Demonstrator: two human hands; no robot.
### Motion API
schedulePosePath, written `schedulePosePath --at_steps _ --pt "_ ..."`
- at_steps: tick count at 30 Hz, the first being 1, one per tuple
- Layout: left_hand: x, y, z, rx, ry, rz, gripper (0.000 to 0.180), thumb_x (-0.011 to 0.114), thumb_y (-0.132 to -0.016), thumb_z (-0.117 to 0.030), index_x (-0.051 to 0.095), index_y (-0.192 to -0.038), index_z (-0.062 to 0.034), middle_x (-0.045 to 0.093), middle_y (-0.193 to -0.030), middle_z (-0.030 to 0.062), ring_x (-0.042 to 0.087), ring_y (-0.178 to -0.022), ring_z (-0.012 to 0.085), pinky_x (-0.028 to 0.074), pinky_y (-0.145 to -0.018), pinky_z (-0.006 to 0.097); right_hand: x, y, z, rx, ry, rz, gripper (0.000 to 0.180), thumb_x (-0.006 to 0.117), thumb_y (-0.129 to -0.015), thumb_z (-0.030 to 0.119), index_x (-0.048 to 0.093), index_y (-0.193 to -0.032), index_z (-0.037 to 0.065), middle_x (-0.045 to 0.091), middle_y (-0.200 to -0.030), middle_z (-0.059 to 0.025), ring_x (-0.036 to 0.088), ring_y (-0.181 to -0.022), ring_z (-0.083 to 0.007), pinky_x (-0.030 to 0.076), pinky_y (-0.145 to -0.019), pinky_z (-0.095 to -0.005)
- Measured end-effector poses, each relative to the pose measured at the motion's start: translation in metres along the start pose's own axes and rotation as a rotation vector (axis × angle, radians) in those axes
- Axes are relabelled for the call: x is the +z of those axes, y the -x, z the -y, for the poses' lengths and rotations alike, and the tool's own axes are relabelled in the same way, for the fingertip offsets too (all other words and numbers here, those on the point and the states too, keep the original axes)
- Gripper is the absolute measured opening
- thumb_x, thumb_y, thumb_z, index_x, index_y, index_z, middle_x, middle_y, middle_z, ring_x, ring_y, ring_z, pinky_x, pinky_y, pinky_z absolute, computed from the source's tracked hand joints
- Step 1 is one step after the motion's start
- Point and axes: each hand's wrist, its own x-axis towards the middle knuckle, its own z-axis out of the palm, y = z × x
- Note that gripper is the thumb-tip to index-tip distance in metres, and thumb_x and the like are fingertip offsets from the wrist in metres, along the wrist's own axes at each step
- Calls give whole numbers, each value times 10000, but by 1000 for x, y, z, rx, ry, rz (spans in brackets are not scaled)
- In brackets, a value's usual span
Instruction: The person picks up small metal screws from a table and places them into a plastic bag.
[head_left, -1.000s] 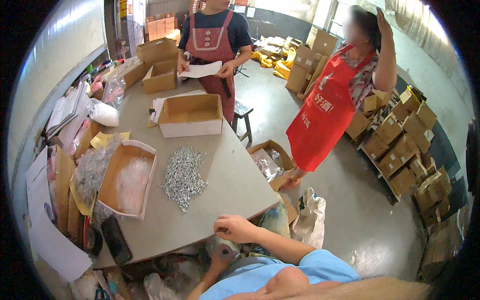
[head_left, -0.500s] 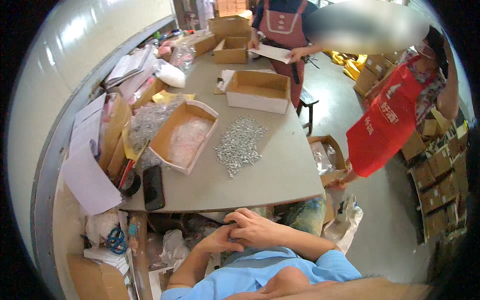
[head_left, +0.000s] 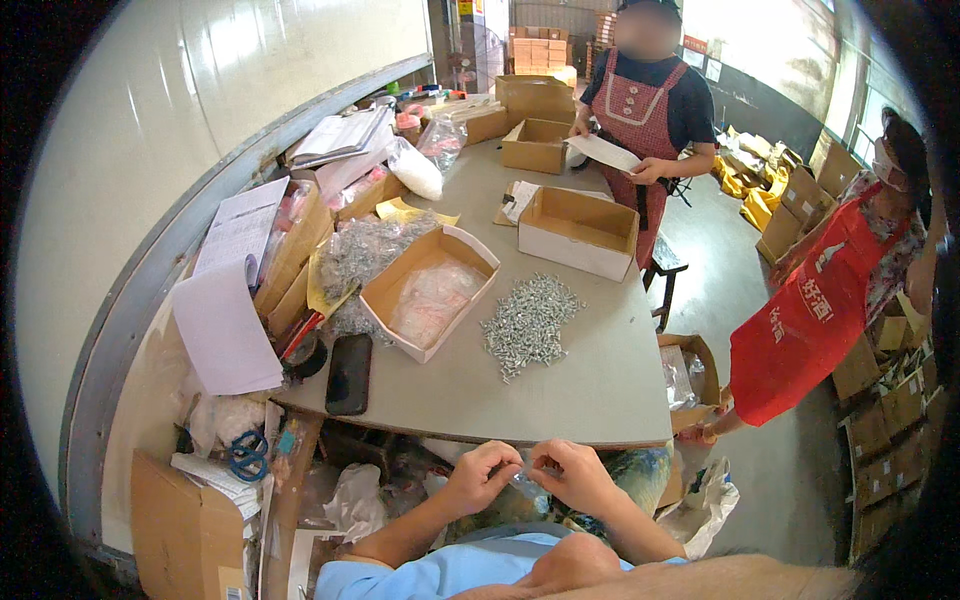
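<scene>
White lettering on red apron beyond right hand

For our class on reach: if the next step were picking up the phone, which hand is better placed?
Probably the left hand: the phone lies to its left, and the right hand is farther away.

Wide fisheye view from the left camera on your head, facing down and ahead: your left hand and right hand close below, the table beyond, floor farther off; rim detail seems unclear.
</scene>
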Motion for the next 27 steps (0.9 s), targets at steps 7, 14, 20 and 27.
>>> schedulePosePath --at_steps 7,14,20,27 --pt "2 -9 -11 40 -65 54 172 577 -909 -186 579 -903 -14 587 -845 122 576 -765 250 462 -689 328 3 1 -13 -139 32 29 145 669 -733 44 566 -835 52 586 -820 -108 583 -794 -321 478 -672 -390" --pt "-52 -41 12 -146 -63 -233 179 552 -939 -184 587 -923 -9 580 -719 47 514 -661 86 443 -572 290 -15 2 -35 -58 3 -57 103 634 -740 50 559 -810 51 575 -805 -118 566 -750 -324 461 -653 -393" --pt "-166 -143 -2 163 -511 -804 103 604 -881 -97 606 -917 -1 608 -723 93 576 -646 164 467 -588 293 -19 4 -78 153 84 -342 71 634 -757 67 574 -783 39 570 -759 -121 558 -698 -316 456 -625 -386" --pt "-177 -178 69 -432 -1206 160 209 685 -738 -167 681 -877 -11 671 -914 182 659 -850 325 532 -730 430 -13 6 -85 186 180 -356 98 660 -767 104 586 -793 45 579 -767 -123 572 -695 -310 463 -617 -393"
